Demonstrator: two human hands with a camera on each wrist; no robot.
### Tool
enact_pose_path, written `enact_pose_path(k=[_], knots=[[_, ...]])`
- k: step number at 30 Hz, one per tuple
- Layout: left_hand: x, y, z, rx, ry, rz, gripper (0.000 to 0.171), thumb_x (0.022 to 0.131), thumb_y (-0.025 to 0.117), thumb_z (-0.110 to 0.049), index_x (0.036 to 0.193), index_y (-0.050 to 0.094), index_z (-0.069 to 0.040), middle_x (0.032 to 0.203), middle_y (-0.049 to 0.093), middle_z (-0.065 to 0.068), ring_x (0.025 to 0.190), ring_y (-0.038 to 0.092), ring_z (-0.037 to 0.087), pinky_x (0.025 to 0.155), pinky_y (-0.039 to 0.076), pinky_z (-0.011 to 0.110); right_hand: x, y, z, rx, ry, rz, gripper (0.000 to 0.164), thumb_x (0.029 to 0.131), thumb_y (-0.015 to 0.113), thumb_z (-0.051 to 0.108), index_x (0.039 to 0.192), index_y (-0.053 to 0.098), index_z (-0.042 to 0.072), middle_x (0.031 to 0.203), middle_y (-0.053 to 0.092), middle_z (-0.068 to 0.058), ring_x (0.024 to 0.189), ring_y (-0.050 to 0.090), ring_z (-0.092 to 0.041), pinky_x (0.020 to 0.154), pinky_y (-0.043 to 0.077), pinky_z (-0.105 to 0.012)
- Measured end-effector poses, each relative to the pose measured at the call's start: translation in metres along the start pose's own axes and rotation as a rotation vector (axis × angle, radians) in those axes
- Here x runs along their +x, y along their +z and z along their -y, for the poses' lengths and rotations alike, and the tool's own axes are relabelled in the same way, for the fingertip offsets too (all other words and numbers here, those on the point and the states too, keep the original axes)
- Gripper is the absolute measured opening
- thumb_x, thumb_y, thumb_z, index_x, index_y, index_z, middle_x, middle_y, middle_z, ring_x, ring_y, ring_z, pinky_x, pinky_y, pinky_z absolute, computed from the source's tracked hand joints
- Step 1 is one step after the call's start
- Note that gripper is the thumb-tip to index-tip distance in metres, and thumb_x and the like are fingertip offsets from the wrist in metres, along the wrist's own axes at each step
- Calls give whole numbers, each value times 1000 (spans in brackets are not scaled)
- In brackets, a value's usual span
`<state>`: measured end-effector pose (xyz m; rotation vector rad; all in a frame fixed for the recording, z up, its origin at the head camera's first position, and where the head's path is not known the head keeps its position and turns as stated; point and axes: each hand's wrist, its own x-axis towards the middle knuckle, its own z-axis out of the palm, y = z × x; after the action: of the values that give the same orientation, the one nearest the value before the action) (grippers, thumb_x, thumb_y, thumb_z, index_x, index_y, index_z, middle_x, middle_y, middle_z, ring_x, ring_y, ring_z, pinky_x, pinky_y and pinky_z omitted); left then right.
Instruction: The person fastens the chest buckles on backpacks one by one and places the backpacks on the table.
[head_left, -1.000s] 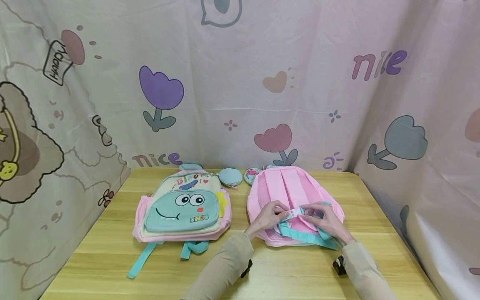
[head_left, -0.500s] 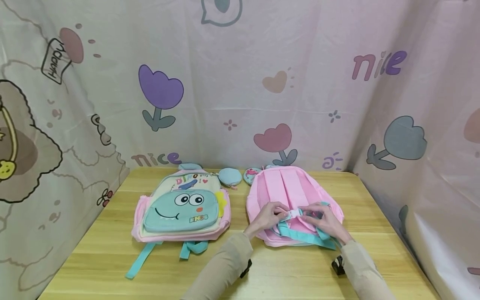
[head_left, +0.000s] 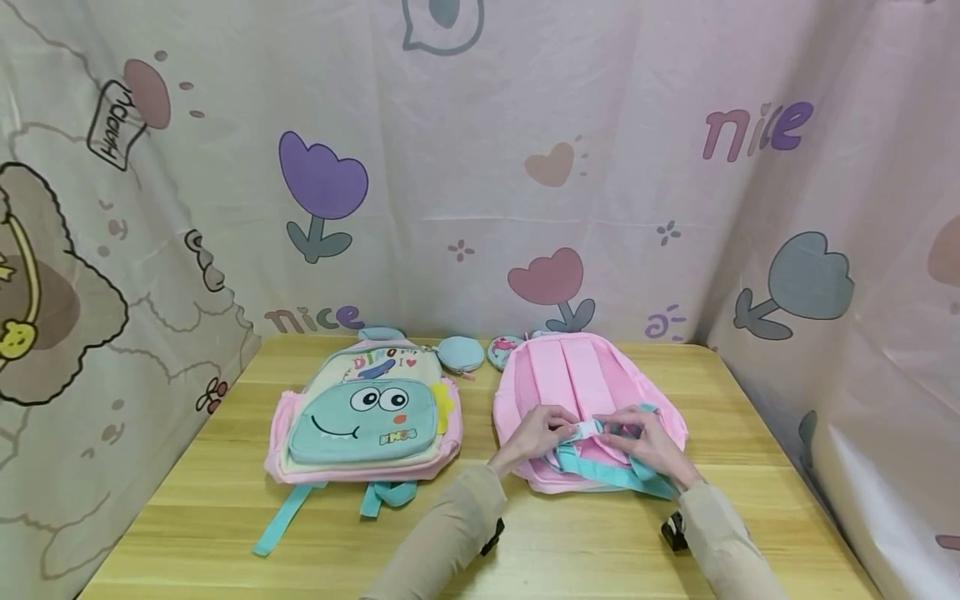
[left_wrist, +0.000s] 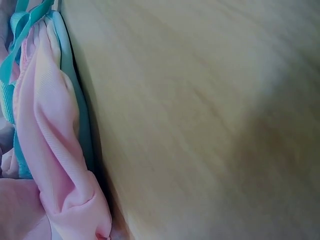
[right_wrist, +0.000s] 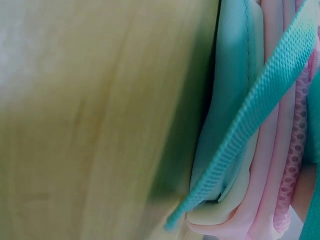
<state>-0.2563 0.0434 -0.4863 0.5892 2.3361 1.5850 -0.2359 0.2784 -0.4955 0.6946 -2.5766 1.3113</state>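
Observation:
On the right of the table lies a pink backpack (head_left: pixel 592 367), its shoulder straps facing up. A small white buckle (head_left: pixel 589 429) on teal webbing sits between both hands over the lower straps. My left hand (head_left: pixel 538 433) pinches the buckle's left side with thumb and fingers. From the other side, my right hand (head_left: pixel 651 437) pinches its right end. Whether the buckle's halves are fully joined is too small to tell. A teal strap (right_wrist: pixel 250 105) hangs past the backpack's edge in the right wrist view. The left wrist view shows the pink side fabric (left_wrist: pixel 55 135) up close.
A second backpack (head_left: pixel 363 421) with a dinosaur face lies at left, its teal strap (head_left: pixel 281 521) trailing forward. Two round pouches, a light blue one (head_left: pixel 461 354) and a patterned one (head_left: pixel 502 352), lie behind. A printed curtain (head_left: pixel 450 167) borders the wooden table (head_left: pixel 570 550).
The buckle has shifted slightly left and down between the fingers. My right hand has turned a little; my left hand stays about where it was.

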Motion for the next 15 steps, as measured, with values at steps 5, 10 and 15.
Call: enact_pose_path(k=[5,10,15], knots=[[1,1,1,-1,-1,-4,15,98,65,-15,107,75,-6,100,78,10,83,62,3,75,47,17,3,2,0,-37,29,17,21,85,80,14,105,75,13,81,65,4,77,53,-11,71,42,-24],[1,1,1,1,7,-5,16,98,66,-17,107,75,-7,100,78,9,85,63,3,77,48,18,5,3,1,-44,47,8,18,83,82,15,99,73,16,79,63,5,75,51,-13,70,40,-25],[-1,1,2,19,24,19,21,96,68,-24,113,74,-13,110,77,4,100,68,9,88,50,24,4,4,2,-60,41,-25,19,81,83,8,97,73,12,78,65,-1,70,50,-18,65,40,-28]])
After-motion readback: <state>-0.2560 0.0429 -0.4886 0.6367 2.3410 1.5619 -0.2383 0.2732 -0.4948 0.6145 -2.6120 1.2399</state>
